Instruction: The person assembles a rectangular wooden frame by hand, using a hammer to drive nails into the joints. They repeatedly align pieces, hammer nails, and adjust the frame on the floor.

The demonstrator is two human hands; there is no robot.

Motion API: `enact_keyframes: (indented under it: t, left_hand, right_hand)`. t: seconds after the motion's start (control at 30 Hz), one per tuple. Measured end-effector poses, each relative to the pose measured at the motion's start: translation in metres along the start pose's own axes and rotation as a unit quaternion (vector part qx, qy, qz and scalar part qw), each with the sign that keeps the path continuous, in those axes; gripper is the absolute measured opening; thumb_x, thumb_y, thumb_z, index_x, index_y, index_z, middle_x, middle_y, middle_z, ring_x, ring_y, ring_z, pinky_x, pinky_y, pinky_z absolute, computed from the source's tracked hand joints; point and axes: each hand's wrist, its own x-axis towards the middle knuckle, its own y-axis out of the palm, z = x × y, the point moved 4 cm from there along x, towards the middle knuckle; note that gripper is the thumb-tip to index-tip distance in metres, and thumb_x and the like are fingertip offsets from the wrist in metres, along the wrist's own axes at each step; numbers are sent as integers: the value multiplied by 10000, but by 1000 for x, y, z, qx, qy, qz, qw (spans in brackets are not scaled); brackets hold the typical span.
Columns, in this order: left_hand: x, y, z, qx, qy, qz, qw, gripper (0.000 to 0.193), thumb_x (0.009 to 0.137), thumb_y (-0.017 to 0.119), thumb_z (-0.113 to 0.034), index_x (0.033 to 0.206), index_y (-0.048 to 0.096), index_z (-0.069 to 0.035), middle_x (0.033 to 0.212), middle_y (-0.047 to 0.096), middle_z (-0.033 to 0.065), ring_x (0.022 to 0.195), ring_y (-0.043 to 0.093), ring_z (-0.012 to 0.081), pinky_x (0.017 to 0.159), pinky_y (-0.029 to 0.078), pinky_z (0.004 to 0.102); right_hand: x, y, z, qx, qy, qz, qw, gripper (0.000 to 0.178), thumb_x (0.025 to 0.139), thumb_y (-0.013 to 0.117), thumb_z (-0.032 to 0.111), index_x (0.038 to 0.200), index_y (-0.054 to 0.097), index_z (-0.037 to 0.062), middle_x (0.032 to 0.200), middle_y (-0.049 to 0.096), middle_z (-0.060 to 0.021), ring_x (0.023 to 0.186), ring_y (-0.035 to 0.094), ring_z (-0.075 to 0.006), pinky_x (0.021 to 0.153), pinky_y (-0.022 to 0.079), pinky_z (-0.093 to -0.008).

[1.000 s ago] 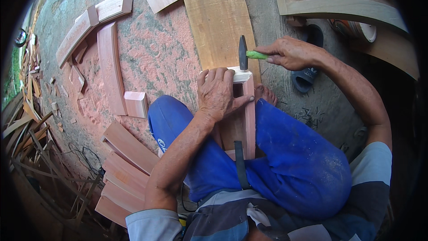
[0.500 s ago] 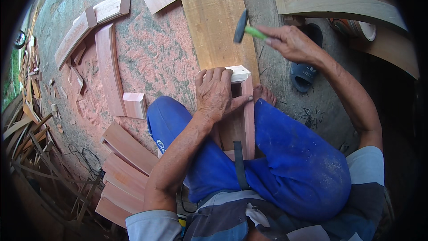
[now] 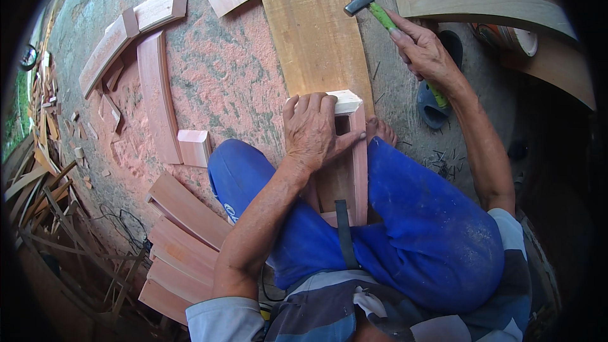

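My right hand (image 3: 423, 54) is closed around the green handle of a hammer (image 3: 382, 18), held up to the right of a long wooden board. Its dark metal head (image 3: 366, 0) points up and away. Between my knees rests a narrow reddish wooden frame (image 3: 360, 171) with a pale block (image 3: 348, 101) across its far end. My left hand (image 3: 310, 130) grips that end, fingers bent over the block and thumb on the right rail. The fingers hide part of the block. A dark strap (image 3: 343, 231) lies over the frame's near end.
The long board (image 3: 304, 25) runs away under the frame's far end. Loose nails (image 3: 443, 163) and a sandal (image 3: 434, 111) lie at right. Cut wooden pieces (image 3: 183, 250) fan out at left, near curved pieces (image 3: 155, 95) on sawdust. Curved frames (image 3: 494, 9) stand far right.
The hammer has swung up and to the right, its head turning from nearly upright to slanted. My right arm has drawn inward. My left hand keeps its hold on the frame.
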Motion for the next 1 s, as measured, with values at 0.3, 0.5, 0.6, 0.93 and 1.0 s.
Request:
enact_keyframes:
  t: [0.3, 0.5, 0.6, 0.93, 1.0]
  left_hand:
    - [-16, -10, 6, -84, 44, -198, 976, 877, 776, 899, -444, 1454, 488, -68, 1483, 491, 183, 1415, 430, 360, 1222, 253, 515]
    - [-123, 35, 39, -378, -238, -32, 894, 922, 839, 840, -198, 1551, 288, -3, 1481, 461, 293, 1405, 458, 433, 1166, 380, 496]
    - [-128, 40, 42, -390, -250, 76, 883, 878, 845, 762, -142, 1558, 270, 1, 1281, 618, 323, 1179, 646, 466, 1002, 530, 481]
    - [26, -3, 41, -69, 13, 117, 991, 472, 895, 733, -249, 1242, 618, 49, 1127, 707, 267, 1037, 702, 456, 840, 568, 532]
    - [33, -25, 35, -87, -77, 143, 983, 465, 901, 739, -246, 1245, 623, 44, 1147, 705, 254, 1039, 693, 441, 852, 560, 511]
  right_hand:
    - [0, 30, -100, -236, 14, -153, 959, 529, 1005, 611, 242, 1523, 561, 150, 1209, 656, -269, 1177, 645, -400, 1031, 488, -480]
    - [-102, 78, -39, -353, -335, -95, 868, 709, 881, 659, 21, 1538, 536, 260, 1516, 530, -91, 1375, 541, -295, 1166, 440, -445]
    - [-125, 104, -22, -379, -406, 18, 831, 705, 833, 696, 29, 1489, 583, 260, 1548, 516, -82, 1434, 499, -277, 1216, 377, -468]
    - [-50, 150, 42, -464, -485, -123, 731, 719, 914, 626, 134, 1601, 439, 232, 1398, 626, -74, 1381, 554, -256, 1268, 316, -468]
    - [-22, 139, 37, -517, -409, -46, 751, 725, 919, 617, 137, 1612, 421, 225, 1239, 657, -69, 1237, 610, -247, 1224, 365, -465]
